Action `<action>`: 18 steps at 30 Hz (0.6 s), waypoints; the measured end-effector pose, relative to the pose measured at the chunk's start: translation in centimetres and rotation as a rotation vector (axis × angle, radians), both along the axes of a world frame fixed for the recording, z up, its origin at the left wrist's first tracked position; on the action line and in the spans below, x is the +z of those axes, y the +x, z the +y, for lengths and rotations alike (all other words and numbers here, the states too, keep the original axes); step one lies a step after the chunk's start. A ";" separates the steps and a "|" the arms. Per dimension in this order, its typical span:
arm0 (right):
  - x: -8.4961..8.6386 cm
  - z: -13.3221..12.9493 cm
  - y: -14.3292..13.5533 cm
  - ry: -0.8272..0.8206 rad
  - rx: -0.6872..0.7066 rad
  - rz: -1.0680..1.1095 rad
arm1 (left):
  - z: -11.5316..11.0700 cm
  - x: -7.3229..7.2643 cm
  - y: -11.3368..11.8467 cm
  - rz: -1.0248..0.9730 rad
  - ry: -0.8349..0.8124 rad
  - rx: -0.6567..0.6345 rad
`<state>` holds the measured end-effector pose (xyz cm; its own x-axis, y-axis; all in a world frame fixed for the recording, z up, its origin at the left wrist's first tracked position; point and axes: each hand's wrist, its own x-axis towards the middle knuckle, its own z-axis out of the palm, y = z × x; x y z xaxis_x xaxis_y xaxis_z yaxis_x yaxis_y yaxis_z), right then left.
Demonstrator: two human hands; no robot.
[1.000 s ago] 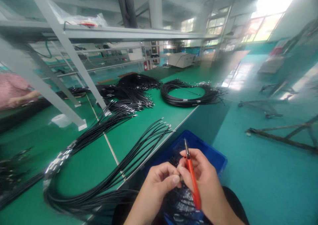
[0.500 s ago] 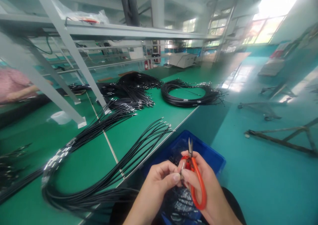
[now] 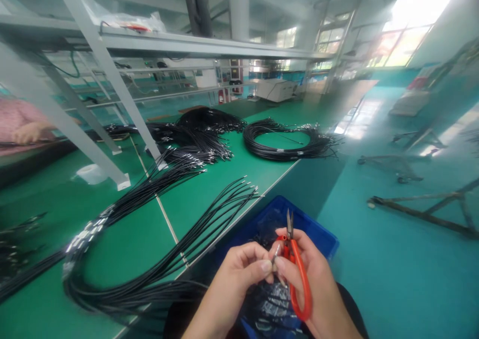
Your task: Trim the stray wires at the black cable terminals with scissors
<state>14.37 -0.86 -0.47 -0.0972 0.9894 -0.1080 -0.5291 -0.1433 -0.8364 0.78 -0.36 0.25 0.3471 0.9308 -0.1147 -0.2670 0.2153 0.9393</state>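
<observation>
Low over a blue bin (image 3: 318, 229), both of my hands meet at their fingertips. My left hand (image 3: 249, 266) is closed, thumb and index finger pinching a small silvery piece (image 3: 276, 253), perhaps a cable end; the fingers cover most of it. My right hand (image 3: 309, 259) is closed around red-handled scissors (image 3: 301, 279), their blades pointing up and away from me. Its thumb and fingertips also touch the silvery piece. Below the hands, dark cables with clear plastic bits (image 3: 273, 304) lie in the bin.
Black cables with silvery ends (image 3: 149, 274) curve across the green table (image 3: 209, 194) to my left. A coiled cable bundle (image 3: 277, 152) and more cable piles (image 3: 202, 129) lie farther back. Shelf posts (image 3: 112, 79) stand on the table. A person in pink (image 3: 26, 124) works at far left.
The scissors have tilted slightly, their tips shifting a little to the right. My hands stay together at nearly the same spot. The other person's hand at far left has moved.
</observation>
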 end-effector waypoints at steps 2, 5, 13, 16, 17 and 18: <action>0.0 -0.1 -0.3 0.001 -0.030 -0.041 | -0.1 0.0 0.0 0.034 0.007 0.009; 0.3 -0.2 -0.9 0.025 -0.106 -0.208 | -0.1 -0.1 0.0 0.089 0.022 0.032; 0.5 -0.2 3.1 0.044 0.056 -0.240 | 0.3 0.6 -0.9 0.106 0.069 0.069; -0.2 -0.5 4.9 -0.048 0.534 -0.105 | 0.3 0.9 -1.1 0.068 0.057 0.056; -0.4 -0.7 5.2 -0.079 0.605 -0.090 | 0.2 0.9 -1.1 0.060 0.058 0.050; -0.6 -1.1 5.2 -0.109 0.624 -0.088 | 0.2 0.9 -1.1 0.057 0.060 0.048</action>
<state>19.60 -1.92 -1.04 -0.6377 0.7324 -0.2387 -0.2484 -0.4888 -0.8363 -0.30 -0.15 1.17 0.2962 0.9521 -0.0763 -0.2218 0.1463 0.9640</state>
